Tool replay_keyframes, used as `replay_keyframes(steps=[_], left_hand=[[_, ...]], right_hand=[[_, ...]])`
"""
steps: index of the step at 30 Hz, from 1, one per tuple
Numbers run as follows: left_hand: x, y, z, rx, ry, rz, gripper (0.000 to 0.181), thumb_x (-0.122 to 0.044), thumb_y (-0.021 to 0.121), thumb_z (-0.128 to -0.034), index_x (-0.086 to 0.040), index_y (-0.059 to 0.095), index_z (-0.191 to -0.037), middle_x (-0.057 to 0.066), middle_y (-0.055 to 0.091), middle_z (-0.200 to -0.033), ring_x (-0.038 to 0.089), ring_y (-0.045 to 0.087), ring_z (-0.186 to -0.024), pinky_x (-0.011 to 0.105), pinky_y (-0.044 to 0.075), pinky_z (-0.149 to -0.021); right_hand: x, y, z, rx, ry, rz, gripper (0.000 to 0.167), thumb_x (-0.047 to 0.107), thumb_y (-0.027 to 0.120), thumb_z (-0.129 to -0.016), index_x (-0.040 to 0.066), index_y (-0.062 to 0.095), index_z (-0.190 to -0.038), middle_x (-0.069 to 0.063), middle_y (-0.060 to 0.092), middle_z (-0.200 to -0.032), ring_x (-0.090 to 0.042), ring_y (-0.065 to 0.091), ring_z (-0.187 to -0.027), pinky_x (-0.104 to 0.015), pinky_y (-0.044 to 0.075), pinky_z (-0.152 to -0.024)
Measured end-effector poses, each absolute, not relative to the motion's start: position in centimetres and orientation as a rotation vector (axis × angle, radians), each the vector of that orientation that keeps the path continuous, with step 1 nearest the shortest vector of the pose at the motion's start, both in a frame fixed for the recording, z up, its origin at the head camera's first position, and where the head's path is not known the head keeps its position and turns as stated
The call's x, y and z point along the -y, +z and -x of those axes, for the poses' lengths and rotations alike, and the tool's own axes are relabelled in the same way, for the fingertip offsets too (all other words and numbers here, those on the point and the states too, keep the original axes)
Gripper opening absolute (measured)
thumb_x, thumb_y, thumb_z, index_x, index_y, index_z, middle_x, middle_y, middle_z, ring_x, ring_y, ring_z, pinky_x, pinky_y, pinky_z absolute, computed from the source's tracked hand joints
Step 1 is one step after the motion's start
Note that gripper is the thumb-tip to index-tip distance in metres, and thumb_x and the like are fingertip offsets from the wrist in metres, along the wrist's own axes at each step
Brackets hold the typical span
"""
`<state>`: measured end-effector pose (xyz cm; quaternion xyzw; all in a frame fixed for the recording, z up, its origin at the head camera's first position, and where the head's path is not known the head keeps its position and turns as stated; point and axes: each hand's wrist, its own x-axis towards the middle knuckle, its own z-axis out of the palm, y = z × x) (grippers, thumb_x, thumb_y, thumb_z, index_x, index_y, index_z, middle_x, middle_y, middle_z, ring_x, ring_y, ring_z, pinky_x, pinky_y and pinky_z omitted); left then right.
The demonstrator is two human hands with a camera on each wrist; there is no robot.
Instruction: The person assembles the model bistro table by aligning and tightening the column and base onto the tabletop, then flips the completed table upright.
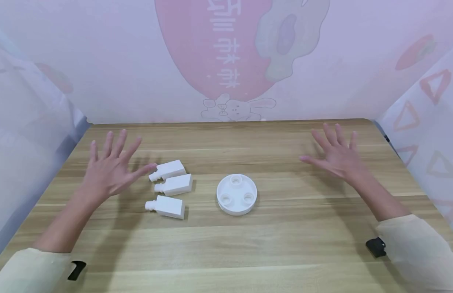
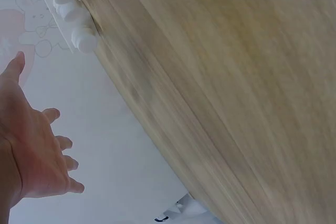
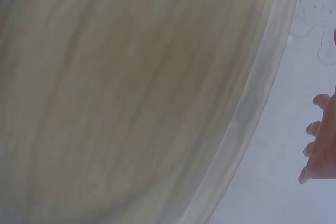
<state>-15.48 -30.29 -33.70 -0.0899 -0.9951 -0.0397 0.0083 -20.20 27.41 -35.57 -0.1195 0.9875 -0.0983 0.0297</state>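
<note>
In the head view my left hand [image 1: 111, 173] hovers over the left of the table with its fingers spread, holding nothing. Its thumb reaches across the neck end of the farthest of three white rectangular bottles; I cannot tell whether it touches. That bottle [image 1: 171, 169], a middle bottle [image 1: 177, 184] and a nearer bottle [image 1: 169, 206] lie on their sides, necks to the left. Right of them sits a round white holder [image 1: 236, 207] with three ringed holes in its top. My right hand [image 1: 336, 156] is held spread above the table's right side, with nothing in it.
A wood-grain table [image 1: 248, 248] lies beneath everything. Behind it hangs a pale printed curtain [image 1: 131, 81] with a bunny and a pink shape; similar cloth closes both sides. Black straps or clips show at both sleeves, such as the right clip [image 1: 376, 247].
</note>
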Motion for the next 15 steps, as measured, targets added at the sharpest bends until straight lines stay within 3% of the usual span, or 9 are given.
replay_keyframes(steps=[4, 9, 15], left_hand=[[29.8, -33.6, 15.5, 3.119, -0.146, 0.31, 0.093, -0.074, 0.042, -0.0983, -0.016, 0.016, -0.167, 0.018, -0.008, -0.172, 0.043, -0.017, -0.155, 0.07, -0.017, -0.116], [29.0, -33.3, 15.2, 3.1, -0.209, 0.372, 0.089, -0.069, 0.046, -0.0988, -0.017, 0.021, -0.166, 0.018, -0.002, -0.173, 0.045, -0.009, -0.157, 0.071, -0.012, -0.118], [27.2, -32.7, 14.4, 3.034, -0.389, 0.532, 0.086, -0.059, 0.061, -0.0963, -0.021, 0.028, -0.165, 0.016, 0.017, -0.172, 0.048, 0.016, -0.155, 0.073, 0.017, -0.116]], right_hand=[[-26.3, -35.3, 20.2, -3.025, -0.341, 0.406, 0.098, 0.074, 0.048, -0.096, 0.015, 0.017, -0.167, -0.018, -0.006, -0.172, -0.04, -0.018, -0.156, -0.072, -0.016, -0.115], [-24.9, -35.0, 20.0, -3.01, -0.384, 0.468, 0.097, 0.072, 0.052, -0.096, 0.016, 0.017, -0.167, -0.015, -0.004, -0.173, -0.037, -0.018, -0.156, -0.073, -0.014, -0.116], [-22.8, -35.1, 19.3, -3.021, -0.378, 0.628, 0.096, 0.068, 0.059, -0.094, 0.016, 0.022, -0.166, -0.015, 0.004, -0.173, -0.035, -0.013, -0.158, -0.073, -0.001, -0.119]])
